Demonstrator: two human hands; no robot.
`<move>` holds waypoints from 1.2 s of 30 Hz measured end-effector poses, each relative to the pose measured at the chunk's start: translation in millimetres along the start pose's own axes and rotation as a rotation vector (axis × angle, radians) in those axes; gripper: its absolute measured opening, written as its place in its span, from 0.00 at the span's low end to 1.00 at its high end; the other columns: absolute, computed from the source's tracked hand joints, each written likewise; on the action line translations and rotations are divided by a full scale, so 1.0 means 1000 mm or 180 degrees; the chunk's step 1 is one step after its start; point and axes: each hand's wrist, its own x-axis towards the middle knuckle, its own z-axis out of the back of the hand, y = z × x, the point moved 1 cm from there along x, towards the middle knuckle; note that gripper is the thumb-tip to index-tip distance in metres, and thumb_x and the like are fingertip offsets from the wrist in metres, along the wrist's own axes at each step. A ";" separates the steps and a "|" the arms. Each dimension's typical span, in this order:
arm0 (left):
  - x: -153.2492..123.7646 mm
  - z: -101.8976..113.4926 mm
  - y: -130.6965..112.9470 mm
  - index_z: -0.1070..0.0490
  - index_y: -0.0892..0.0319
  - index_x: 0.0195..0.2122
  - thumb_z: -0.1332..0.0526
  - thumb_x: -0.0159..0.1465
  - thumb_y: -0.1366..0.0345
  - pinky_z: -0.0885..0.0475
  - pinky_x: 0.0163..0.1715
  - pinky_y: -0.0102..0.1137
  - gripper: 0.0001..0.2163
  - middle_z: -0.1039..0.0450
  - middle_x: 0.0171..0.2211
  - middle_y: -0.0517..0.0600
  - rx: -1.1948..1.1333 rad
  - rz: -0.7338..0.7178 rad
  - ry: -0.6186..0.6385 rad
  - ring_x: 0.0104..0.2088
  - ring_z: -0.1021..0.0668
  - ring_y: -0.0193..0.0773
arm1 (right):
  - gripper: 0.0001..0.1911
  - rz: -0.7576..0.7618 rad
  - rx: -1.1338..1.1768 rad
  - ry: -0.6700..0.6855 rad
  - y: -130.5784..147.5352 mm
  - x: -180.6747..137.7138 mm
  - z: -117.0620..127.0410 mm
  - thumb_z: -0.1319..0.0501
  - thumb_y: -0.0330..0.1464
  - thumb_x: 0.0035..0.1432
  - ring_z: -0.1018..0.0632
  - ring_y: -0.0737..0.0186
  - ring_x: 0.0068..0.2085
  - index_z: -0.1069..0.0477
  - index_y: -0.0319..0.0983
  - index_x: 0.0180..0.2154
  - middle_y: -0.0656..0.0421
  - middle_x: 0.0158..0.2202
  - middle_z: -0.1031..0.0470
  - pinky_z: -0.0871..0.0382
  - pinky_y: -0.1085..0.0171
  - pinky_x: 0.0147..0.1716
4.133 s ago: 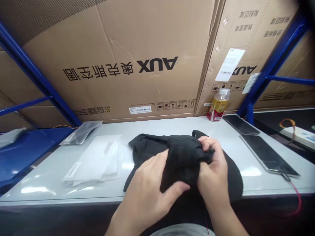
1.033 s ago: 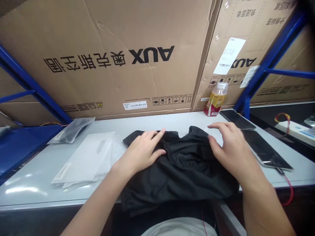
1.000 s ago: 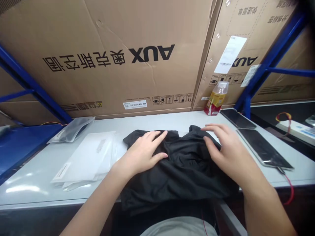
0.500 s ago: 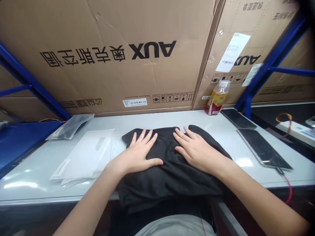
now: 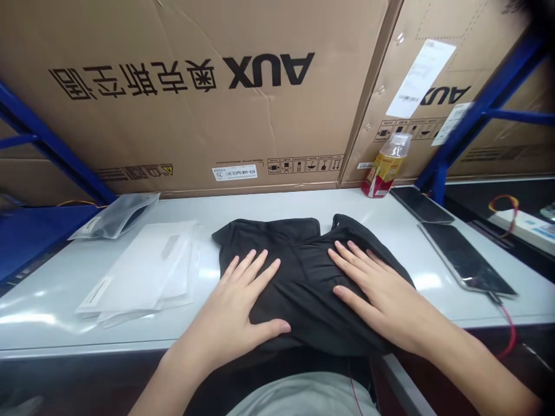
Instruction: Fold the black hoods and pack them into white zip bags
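Note:
A piece of black clothing (image 5: 299, 271) lies across the front of the white table, its near part hanging over the edge. Its exact kind cannot be made out; a notch shows at its far edge. My left hand (image 5: 243, 303) rests flat on its left part, fingers spread and thumb pointing right. On the right part lies my right hand (image 5: 373, 283), also flat with fingers apart. Neither hand grips the cloth. Some creases run between the two hands.
Translucent plastic bags (image 5: 143, 266) lie on the left, with a greyish bag (image 5: 117, 216) behind them. A drink bottle (image 5: 387, 166) stands by the large cartons (image 5: 195, 127). Two phones, one dark (image 5: 420, 203) and one cabled (image 5: 466, 257), lie right. Blue posts (image 5: 481, 110) flank the table.
Both hands have slid toward me over the black cloth, the right one also outward to the right. More of the cloth's far edge and notch now shows.

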 end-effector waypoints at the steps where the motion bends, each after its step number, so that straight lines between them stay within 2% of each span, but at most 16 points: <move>1: 0.002 0.002 0.002 0.54 0.42 0.77 0.40 0.66 0.33 0.49 0.72 0.62 0.44 0.56 0.78 0.50 -0.0022 -0.0022 0.0014 0.76 0.49 0.60 | 0.36 -0.0033 -0.0008 -0.0006 0.000 0.000 0.000 0.48 0.51 0.74 0.47 0.45 0.76 0.50 0.48 0.76 0.57 0.77 0.50 0.46 0.38 0.73; 7: 0.014 0.010 0.008 0.54 0.44 0.77 0.41 0.65 0.32 0.52 0.74 0.60 0.45 0.56 0.78 0.49 -0.0107 -0.0089 0.0179 0.77 0.51 0.56 | 0.35 -0.0171 -0.0045 -0.0017 0.003 0.006 -0.004 0.52 0.52 0.75 0.50 0.46 0.77 0.50 0.46 0.76 0.57 0.77 0.51 0.46 0.37 0.72; 13: 0.011 0.009 0.008 0.54 0.43 0.77 0.43 0.69 0.34 0.53 0.74 0.59 0.41 0.57 0.78 0.48 -0.0098 -0.0047 0.0079 0.77 0.51 0.54 | 0.35 -0.0177 -0.0001 -0.0068 0.003 0.006 -0.005 0.52 0.51 0.75 0.50 0.46 0.77 0.49 0.47 0.76 0.58 0.77 0.50 0.46 0.37 0.72; 18: 0.010 0.009 0.009 0.53 0.42 0.77 0.42 0.70 0.37 0.51 0.74 0.59 0.39 0.56 0.78 0.49 -0.0092 -0.0128 0.0038 0.77 0.49 0.55 | 0.37 -0.0260 0.0073 -0.0242 0.005 0.003 -0.009 0.50 0.50 0.75 0.46 0.45 0.76 0.53 0.45 0.77 0.56 0.77 0.47 0.44 0.37 0.72; 22: 0.011 0.009 0.009 0.52 0.43 0.77 0.42 0.70 0.38 0.51 0.74 0.59 0.38 0.55 0.78 0.49 -0.0106 -0.0124 0.0015 0.77 0.49 0.56 | 0.33 -0.0131 0.0334 -0.0342 0.002 0.002 -0.004 0.48 0.48 0.74 0.41 0.45 0.75 0.45 0.47 0.74 0.56 0.75 0.40 0.42 0.38 0.71; 25: 0.011 0.009 0.008 0.52 0.43 0.77 0.43 0.70 0.37 0.51 0.74 0.60 0.38 0.56 0.78 0.49 -0.0144 -0.0087 0.0044 0.77 0.50 0.56 | 0.24 -0.0306 0.0622 -0.0957 -0.013 0.006 0.009 0.48 0.46 0.74 0.28 0.45 0.67 0.31 0.47 0.65 0.53 0.65 0.26 0.32 0.43 0.65; 27: 0.010 0.010 0.008 0.51 0.43 0.77 0.43 0.70 0.37 0.52 0.74 0.60 0.38 0.56 0.78 0.48 -0.0159 -0.0083 0.0043 0.77 0.50 0.55 | 0.24 -0.0714 0.0410 -0.1349 -0.028 0.013 0.017 0.46 0.49 0.71 0.23 0.40 0.59 0.27 0.44 0.58 0.48 0.56 0.21 0.29 0.41 0.59; 28: 0.010 0.010 0.008 0.51 0.43 0.77 0.43 0.70 0.37 0.52 0.74 0.60 0.38 0.55 0.78 0.49 -0.0164 -0.0095 0.0038 0.77 0.50 0.55 | 0.25 -0.0896 0.0227 -0.1386 -0.036 0.018 0.020 0.44 0.52 0.69 0.23 0.38 0.57 0.26 0.42 0.56 0.47 0.52 0.21 0.29 0.40 0.57; 30: 0.009 0.010 0.008 0.51 0.43 0.77 0.42 0.70 0.37 0.52 0.74 0.59 0.38 0.54 0.78 0.49 -0.0177 -0.0115 0.0019 0.77 0.49 0.55 | 0.27 -0.1038 0.0024 -0.1146 -0.049 0.033 0.023 0.43 0.56 0.66 0.22 0.36 0.53 0.23 0.41 0.49 0.47 0.47 0.21 0.29 0.40 0.53; 33: 0.009 0.010 0.008 0.50 0.43 0.77 0.41 0.70 0.38 0.51 0.74 0.59 0.38 0.54 0.78 0.49 -0.0193 -0.0114 -0.0007 0.77 0.49 0.56 | 0.21 -0.1015 0.0218 -0.0731 -0.059 0.054 0.027 0.41 0.53 0.64 0.20 0.42 0.43 0.24 0.43 0.38 0.51 0.40 0.21 0.27 0.47 0.43; 36: 0.008 0.010 0.009 0.50 0.43 0.77 0.41 0.70 0.38 0.51 0.74 0.60 0.38 0.53 0.78 0.49 -0.0208 -0.0107 -0.0026 0.77 0.48 0.56 | 0.14 -0.1026 0.0411 -0.0642 -0.057 0.063 0.037 0.41 0.47 0.65 0.23 0.52 0.31 0.26 0.44 0.39 0.56 0.33 0.21 0.29 0.54 0.32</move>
